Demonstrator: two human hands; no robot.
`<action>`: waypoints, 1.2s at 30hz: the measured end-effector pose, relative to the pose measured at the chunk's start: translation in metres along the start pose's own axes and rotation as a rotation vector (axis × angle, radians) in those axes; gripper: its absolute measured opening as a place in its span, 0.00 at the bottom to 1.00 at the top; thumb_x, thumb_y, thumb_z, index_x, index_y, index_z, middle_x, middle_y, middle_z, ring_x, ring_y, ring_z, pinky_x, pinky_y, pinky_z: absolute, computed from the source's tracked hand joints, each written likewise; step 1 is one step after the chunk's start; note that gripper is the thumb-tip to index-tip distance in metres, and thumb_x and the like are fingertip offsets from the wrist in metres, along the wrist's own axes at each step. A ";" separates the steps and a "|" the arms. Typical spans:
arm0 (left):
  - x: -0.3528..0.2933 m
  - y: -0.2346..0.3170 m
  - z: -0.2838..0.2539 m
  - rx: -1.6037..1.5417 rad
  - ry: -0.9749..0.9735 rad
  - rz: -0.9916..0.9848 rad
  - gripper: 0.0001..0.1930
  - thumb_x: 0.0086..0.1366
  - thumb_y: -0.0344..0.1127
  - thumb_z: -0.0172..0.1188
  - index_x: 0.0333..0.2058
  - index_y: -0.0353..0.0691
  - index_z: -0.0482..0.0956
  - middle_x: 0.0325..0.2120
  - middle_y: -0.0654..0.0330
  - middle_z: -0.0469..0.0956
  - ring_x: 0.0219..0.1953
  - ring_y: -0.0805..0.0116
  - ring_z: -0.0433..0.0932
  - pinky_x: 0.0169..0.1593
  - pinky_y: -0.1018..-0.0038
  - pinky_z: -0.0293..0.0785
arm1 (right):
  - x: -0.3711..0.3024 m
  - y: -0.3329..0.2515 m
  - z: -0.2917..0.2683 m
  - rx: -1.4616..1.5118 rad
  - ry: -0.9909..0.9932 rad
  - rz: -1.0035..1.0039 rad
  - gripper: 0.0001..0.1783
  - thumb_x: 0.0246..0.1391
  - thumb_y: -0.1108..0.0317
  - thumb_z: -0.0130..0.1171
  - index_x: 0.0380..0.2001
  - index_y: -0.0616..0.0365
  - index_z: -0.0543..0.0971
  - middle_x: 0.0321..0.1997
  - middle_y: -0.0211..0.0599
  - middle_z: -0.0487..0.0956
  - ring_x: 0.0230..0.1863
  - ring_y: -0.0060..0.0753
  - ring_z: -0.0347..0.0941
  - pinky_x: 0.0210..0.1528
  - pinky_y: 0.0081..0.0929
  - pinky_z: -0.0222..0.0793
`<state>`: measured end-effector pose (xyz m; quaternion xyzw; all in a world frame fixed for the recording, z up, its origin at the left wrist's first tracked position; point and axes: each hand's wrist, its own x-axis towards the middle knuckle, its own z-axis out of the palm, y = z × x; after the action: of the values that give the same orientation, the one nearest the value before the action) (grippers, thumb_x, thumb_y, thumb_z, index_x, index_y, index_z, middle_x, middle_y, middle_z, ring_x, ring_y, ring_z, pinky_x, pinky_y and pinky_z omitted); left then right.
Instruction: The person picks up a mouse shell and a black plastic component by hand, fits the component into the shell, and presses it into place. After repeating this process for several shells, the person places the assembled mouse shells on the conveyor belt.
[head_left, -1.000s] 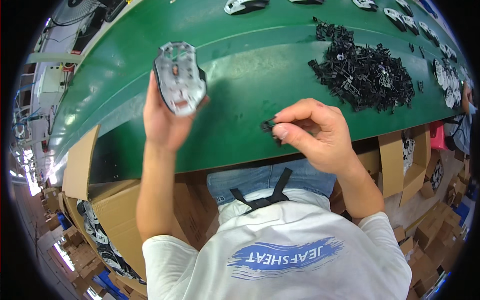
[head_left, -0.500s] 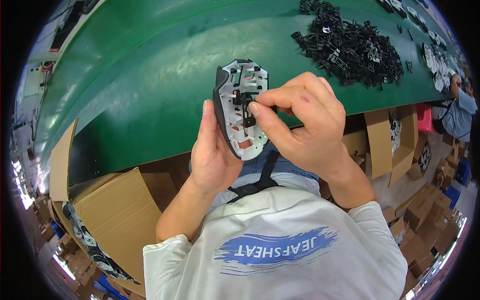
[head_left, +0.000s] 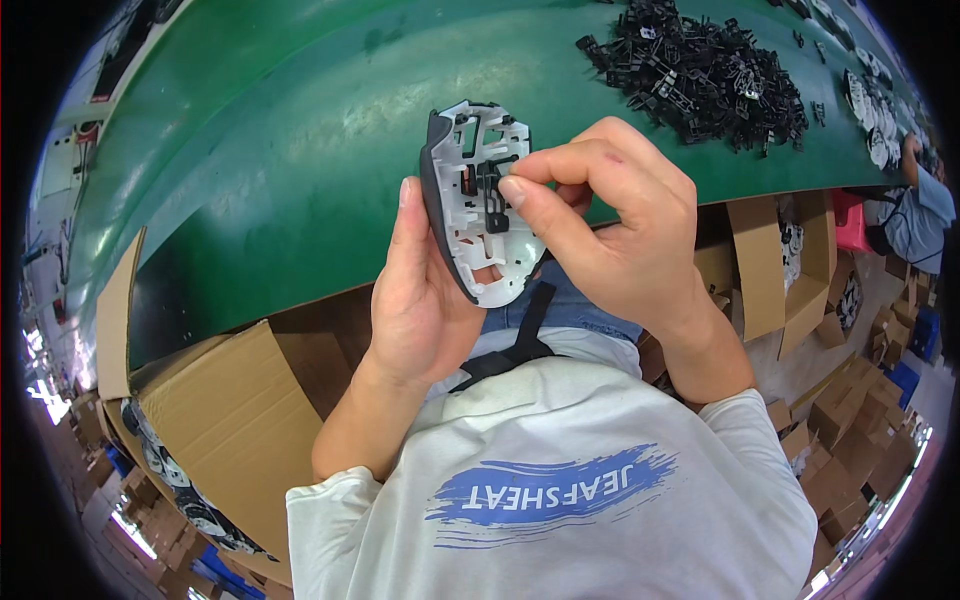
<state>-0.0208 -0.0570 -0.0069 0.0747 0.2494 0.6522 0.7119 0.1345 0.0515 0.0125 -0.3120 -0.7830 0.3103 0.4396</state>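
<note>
A computer mouse's top shell, black outside and white inside, is held with its hollow side up over the bench edge. My left hand cradles it from the left and below, the thumb along its black side. Inside lies a small black plastic bracket, upright along the shell's middle among white posts. My right hand comes from the right, thumb and forefinger pinching the upper part of that bracket. Its other fingers are curled in. The fingertips hide part of the bracket, so I cannot tell whether it is fully seated.
A pile of black plastic brackets covers the far right of the green bench. White shells lie beyond it, near another person. Open cardboard boxes stand below at left and right.
Both hands and the shell have shifted slightly up and left in the picture. The right thumb and forefinger still pinch the bracket, which sits at nearly the same place inside the shell.
</note>
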 end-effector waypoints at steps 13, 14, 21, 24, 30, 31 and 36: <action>-0.012 -0.003 0.015 0.063 0.095 -0.066 0.33 0.86 0.60 0.31 0.66 0.40 0.73 0.53 0.58 0.84 0.51 0.66 0.85 0.55 0.63 0.83 | -0.010 0.008 0.001 -0.214 -0.039 -0.283 0.06 0.47 0.70 0.76 0.28 0.51 0.86 0.28 0.23 0.79 0.27 0.27 0.75 0.31 0.29 0.66; -0.011 -0.003 0.016 0.049 0.074 -0.077 0.33 0.86 0.60 0.31 0.66 0.40 0.73 0.53 0.58 0.84 0.51 0.66 0.85 0.55 0.63 0.84 | -0.010 0.009 0.002 -0.189 -0.031 -0.307 0.06 0.47 0.70 0.76 0.29 0.51 0.86 0.29 0.23 0.79 0.28 0.27 0.76 0.31 0.29 0.67; -0.014 -0.009 0.005 0.037 0.153 -0.065 0.31 0.85 0.61 0.32 0.66 0.48 0.75 0.57 0.58 0.83 0.54 0.59 0.84 0.50 0.55 0.81 | -0.010 0.005 -0.022 -0.135 -0.284 -0.165 0.09 0.52 0.68 0.76 0.38 0.55 0.89 0.35 0.31 0.81 0.35 0.35 0.81 0.38 0.31 0.74; -0.014 -0.008 0.002 -0.007 0.136 -0.049 0.32 0.84 0.62 0.32 0.66 0.48 0.74 0.57 0.56 0.83 0.54 0.56 0.84 0.48 0.52 0.83 | -0.008 0.000 -0.026 0.001 -0.175 -0.050 0.17 0.55 0.73 0.74 0.49 0.57 0.88 0.46 0.39 0.84 0.48 0.30 0.82 0.52 0.28 0.76; -0.013 -0.003 0.007 -0.015 -0.037 -0.112 0.32 0.84 0.58 0.37 0.71 0.41 0.69 0.61 0.53 0.80 0.58 0.55 0.83 0.54 0.49 0.84 | -0.016 -0.002 -0.020 0.520 -0.251 0.418 0.28 0.61 0.77 0.69 0.65 0.62 0.80 0.61 0.42 0.81 0.58 0.28 0.80 0.61 0.29 0.77; -0.013 -0.002 0.014 -0.013 -0.034 -0.114 0.32 0.84 0.58 0.37 0.71 0.41 0.69 0.61 0.53 0.80 0.58 0.55 0.83 0.54 0.49 0.84 | -0.015 0.000 -0.021 0.377 -0.257 0.333 0.28 0.60 0.77 0.70 0.64 0.63 0.81 0.60 0.41 0.81 0.57 0.28 0.80 0.59 0.28 0.77; -0.016 -0.008 0.017 0.695 0.162 0.070 0.30 0.70 0.23 0.55 0.71 0.34 0.66 0.56 0.58 0.78 0.55 0.73 0.76 0.58 0.74 0.75 | -0.020 0.000 -0.019 0.233 -0.197 0.183 0.27 0.58 0.78 0.72 0.62 0.63 0.82 0.58 0.40 0.82 0.54 0.27 0.80 0.56 0.25 0.78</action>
<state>-0.0065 -0.0693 0.0088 0.2687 0.5093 0.5563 0.5991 0.1594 0.0403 0.0108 -0.2970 -0.7493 0.4668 0.3640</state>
